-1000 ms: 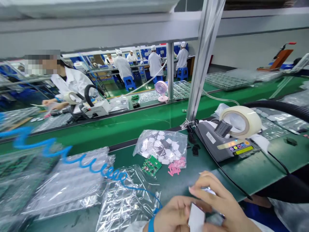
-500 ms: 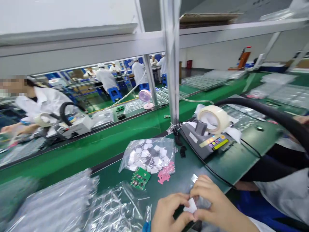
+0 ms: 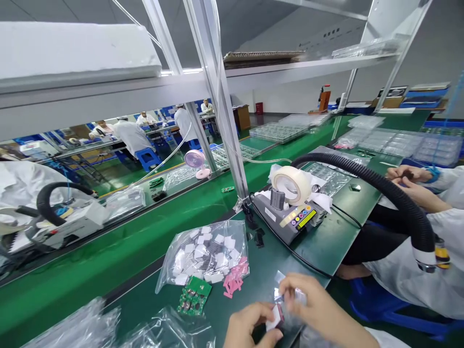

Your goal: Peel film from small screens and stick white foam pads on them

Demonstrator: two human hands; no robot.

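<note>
My left hand [image 3: 250, 325], low in the view, pinches a small white square piece [image 3: 274, 319] with a pink edge between thumb and fingers. Just to its right is my right hand [image 3: 308, 302], fingers curled and smeared by motion, so whether they grip anything is unclear. Shiny clear film [image 3: 279, 278] shows beside those fingers. Ahead lies a clear bag [image 3: 170, 258] of white square pieces, with pink strips [image 3: 234, 281] at its right corner. A green circuit board [image 3: 195, 295] rests in front of the bag.
A grey machine [image 3: 286, 224] carries a tape roll [image 3: 292, 186], with a black hose [image 3: 384, 186] arching rightward behind it. A metal post [image 3: 224, 111] rises ahead. Clear plastic packaging [image 3: 170, 333] lies front left. At the right, a co-worker's hands [image 3: 416, 186] hold a dark item.
The head view has swung right and the scene sits further left. My right hand has come away from the white piece, which both hands held before; its pink edge now shows.
</note>
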